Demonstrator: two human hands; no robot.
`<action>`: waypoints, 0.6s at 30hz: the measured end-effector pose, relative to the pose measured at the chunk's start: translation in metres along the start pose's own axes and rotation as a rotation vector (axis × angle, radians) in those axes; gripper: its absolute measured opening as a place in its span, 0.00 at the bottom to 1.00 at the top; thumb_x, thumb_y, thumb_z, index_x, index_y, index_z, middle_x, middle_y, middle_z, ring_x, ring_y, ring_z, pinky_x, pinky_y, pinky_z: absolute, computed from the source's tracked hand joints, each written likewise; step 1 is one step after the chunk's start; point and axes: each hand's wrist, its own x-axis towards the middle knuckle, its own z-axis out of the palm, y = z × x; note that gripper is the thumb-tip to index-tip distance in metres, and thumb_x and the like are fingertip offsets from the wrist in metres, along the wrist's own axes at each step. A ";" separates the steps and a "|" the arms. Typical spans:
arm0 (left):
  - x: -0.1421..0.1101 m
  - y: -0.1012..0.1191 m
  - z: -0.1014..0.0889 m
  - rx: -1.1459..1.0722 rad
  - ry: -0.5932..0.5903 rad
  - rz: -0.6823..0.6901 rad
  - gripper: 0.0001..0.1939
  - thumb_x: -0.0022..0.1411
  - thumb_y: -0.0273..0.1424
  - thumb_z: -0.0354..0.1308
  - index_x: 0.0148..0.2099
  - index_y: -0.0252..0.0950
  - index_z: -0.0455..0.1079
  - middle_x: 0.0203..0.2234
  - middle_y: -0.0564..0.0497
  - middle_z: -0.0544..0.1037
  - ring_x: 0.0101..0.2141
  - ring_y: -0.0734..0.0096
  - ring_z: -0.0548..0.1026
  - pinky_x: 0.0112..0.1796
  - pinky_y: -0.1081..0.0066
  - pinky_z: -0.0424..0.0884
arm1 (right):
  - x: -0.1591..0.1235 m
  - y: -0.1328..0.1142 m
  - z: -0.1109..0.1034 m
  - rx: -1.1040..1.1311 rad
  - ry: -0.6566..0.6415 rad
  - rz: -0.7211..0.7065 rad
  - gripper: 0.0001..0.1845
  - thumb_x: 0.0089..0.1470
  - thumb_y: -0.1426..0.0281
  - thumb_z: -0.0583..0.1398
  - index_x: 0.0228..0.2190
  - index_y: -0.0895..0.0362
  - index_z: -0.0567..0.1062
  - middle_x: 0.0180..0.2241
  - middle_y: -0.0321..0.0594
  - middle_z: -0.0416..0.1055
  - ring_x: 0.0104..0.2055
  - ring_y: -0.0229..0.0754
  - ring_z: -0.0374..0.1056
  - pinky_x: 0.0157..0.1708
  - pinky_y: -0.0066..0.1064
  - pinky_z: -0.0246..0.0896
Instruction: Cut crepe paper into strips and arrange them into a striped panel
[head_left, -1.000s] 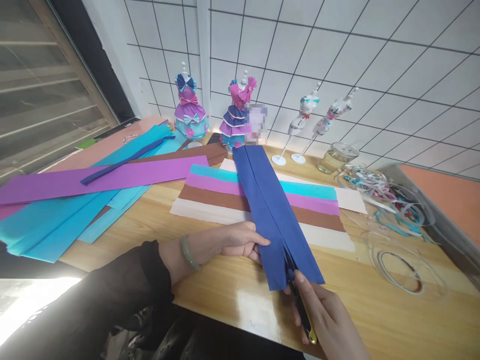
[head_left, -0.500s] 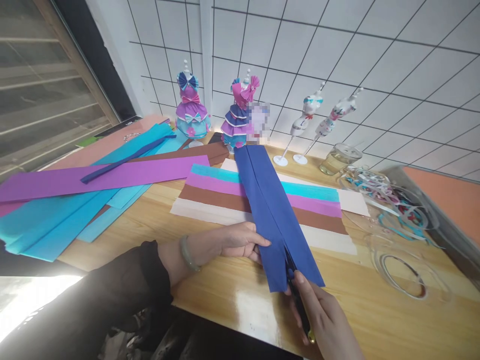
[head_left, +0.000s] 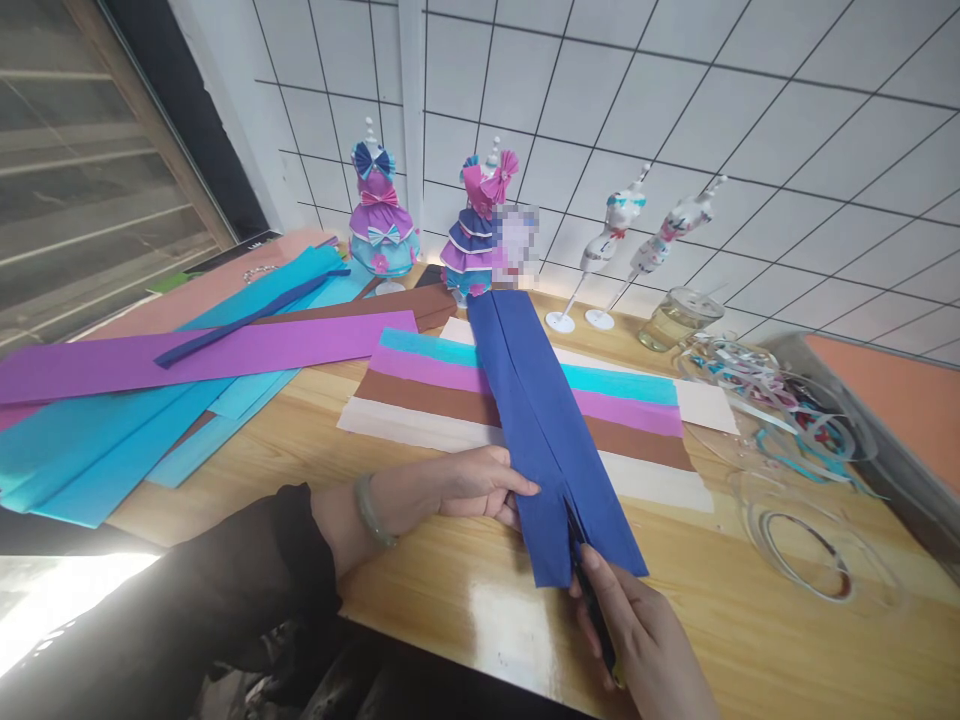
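Note:
A long strip of dark blue crepe paper (head_left: 551, 410) slants from the back of the table toward me, with a lengthwise crease and a slit at its near end. My left hand (head_left: 487, 484) pinches its left edge, thumb on top and fingers underneath. In my right hand (head_left: 637, 620) is a pair of black-handled scissors (head_left: 592, 600), the blades inside the slit. Under the blue paper lie flat strips of turquoise, purple (head_left: 626, 411), brown (head_left: 420, 403) and white paper, side by side across the table.
Turquoise (head_left: 97, 450) and purple paper strips (head_left: 210, 355) are piled at the left. Two dressed mini mannequins (head_left: 382, 220) and two bare-stand ones (head_left: 619, 235) stand at the back. A glass jar (head_left: 681, 318), tangled ribbons (head_left: 787, 390) and a clear coil (head_left: 806, 555) are at the right.
The scissors and my right hand have shifted slightly forward and left along the slit. My left hand keeps its pinch on the blue paper.

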 end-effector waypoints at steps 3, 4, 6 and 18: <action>0.000 0.000 0.000 -0.001 0.000 -0.004 0.15 0.51 0.25 0.60 0.44 0.30 0.70 0.39 0.40 0.75 0.39 0.64 0.74 0.42 0.60 0.67 | 0.001 0.003 0.000 -0.008 0.006 0.001 0.26 0.50 0.47 0.50 0.17 0.56 0.64 0.09 0.29 0.56 0.10 0.31 0.51 0.09 0.22 0.46; 0.000 0.000 0.001 -0.002 0.003 -0.005 0.16 0.51 0.25 0.60 0.44 0.30 0.70 0.39 0.40 0.75 0.39 0.63 0.73 0.42 0.60 0.67 | 0.001 0.004 0.000 -0.007 0.004 0.004 0.26 0.50 0.47 0.50 0.17 0.56 0.63 0.08 0.29 0.55 0.10 0.31 0.51 0.09 0.22 0.46; -0.001 0.001 0.002 -0.003 0.010 -0.006 0.16 0.50 0.25 0.61 0.44 0.30 0.70 0.39 0.40 0.75 0.39 0.63 0.74 0.42 0.59 0.67 | 0.002 0.005 -0.001 -0.004 -0.003 0.011 0.26 0.51 0.47 0.50 0.17 0.56 0.63 0.08 0.29 0.55 0.10 0.31 0.50 0.09 0.22 0.46; -0.001 0.001 0.001 -0.003 0.026 -0.036 0.11 0.49 0.25 0.61 0.38 0.30 0.70 0.34 0.43 0.76 0.37 0.64 0.74 0.40 0.63 0.67 | -0.008 -0.005 -0.003 0.003 -0.061 0.053 0.27 0.50 0.45 0.48 0.20 0.55 0.65 0.09 0.30 0.56 0.10 0.33 0.52 0.10 0.23 0.49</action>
